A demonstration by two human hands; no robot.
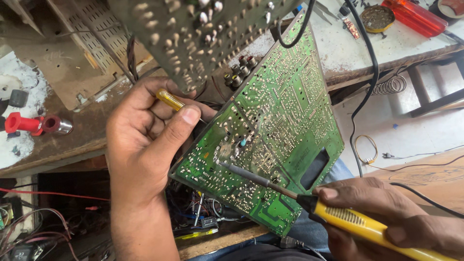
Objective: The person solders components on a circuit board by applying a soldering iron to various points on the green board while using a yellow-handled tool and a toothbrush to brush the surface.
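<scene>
A green circuit board is tilted up with its soldered underside facing me. My left hand grips its left edge and also holds a small yellow-handled tool between thumb and fingers. My right hand holds a yellow soldering iron; its metal tip touches the board near the lower left at the solder joints. A second, darker circuit board hangs blurred above, close to the camera.
A wooden workbench at left carries a red tool and a perforated metal cover. A bench at top right holds a red case and a round tin. Black cable and tangled wires hang around.
</scene>
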